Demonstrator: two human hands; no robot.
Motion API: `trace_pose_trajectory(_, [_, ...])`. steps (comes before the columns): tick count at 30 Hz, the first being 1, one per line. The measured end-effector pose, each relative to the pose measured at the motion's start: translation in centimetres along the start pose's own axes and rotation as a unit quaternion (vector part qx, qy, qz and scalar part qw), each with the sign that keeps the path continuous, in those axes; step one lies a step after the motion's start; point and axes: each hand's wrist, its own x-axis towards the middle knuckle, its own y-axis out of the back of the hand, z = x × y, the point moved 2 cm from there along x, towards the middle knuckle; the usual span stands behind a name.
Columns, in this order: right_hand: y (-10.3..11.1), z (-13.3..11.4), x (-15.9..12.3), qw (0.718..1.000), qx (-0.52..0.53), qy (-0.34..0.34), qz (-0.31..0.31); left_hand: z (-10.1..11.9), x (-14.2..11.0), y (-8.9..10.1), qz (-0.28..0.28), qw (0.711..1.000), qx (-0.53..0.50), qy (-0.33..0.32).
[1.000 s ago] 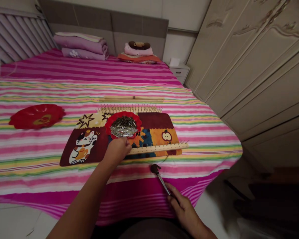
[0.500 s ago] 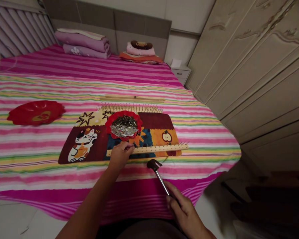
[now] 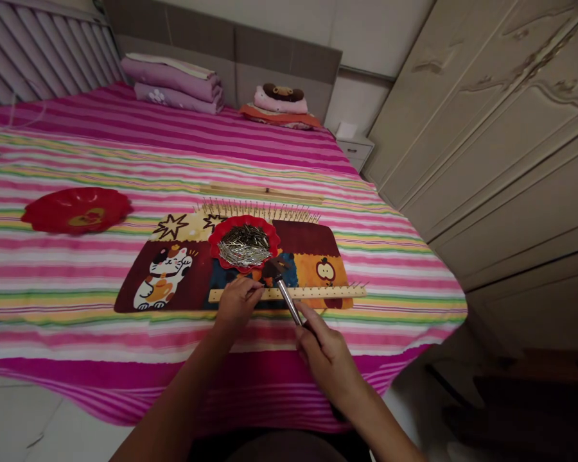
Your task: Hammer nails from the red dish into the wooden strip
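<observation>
My left hand [image 3: 238, 301] is pinched at the wooden strip [image 3: 318, 292], its fingertips closed on what looks like a nail, mostly hidden. Several nails stand along the right end of this strip, and small holes or marks dot its face. In my right hand [image 3: 330, 356] is a claw hammer [image 3: 289, 300], gripped by its handle. The hammer head is raised just right of my left fingertips, over the strip. Behind them a red scalloped bowl [image 3: 212, 247] holds a heap of loose nails [image 3: 245, 245]. Under all of this lies a patterned mat [image 3: 197, 289] with a cat drawing.
A second wooden strip [image 3: 260, 208], bristling with upright nails, lies behind the bowl. Bare wooden strips [image 3: 231, 189] are farther back. To the left sits a red scalloped dish [image 3: 77, 212]. Folded bedding [image 3: 173, 83] rests at the headboard; a wardrobe [image 3: 486, 147] stands right.
My right hand has lifted the hammer up and to the left, toward my left fingertips. My left hand stays pinched at the strip. The view has shifted slightly.
</observation>
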Motion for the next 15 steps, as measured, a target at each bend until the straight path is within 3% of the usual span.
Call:
trace_pose_trajectory(5, [0.3,0.2,-0.2,1.0,0.004,-0.014,-0.006,-0.2,0.0,-0.1,0.006,1.0,0.007,-0.007])
trace_pose_trajectory(9, [1.3,0.9,-2.7,1.0,0.003,-0.017,-0.025,-0.4,-0.1,-0.2,0.013,1.0,0.008,-0.02])
trace_pose_trajectory(13, [2.3,3.7,-5.6,0.995,-0.01,-0.07,-0.065,-0.2,-0.2,0.8,0.039,0.997,-0.006,-0.064])
trace_pose_trajectory(15, [2.6,5.5,-6.5,0.995,-0.019,-0.085,-0.051,0.1,0.3,1.9,0.072,0.994,0.012,-0.077])
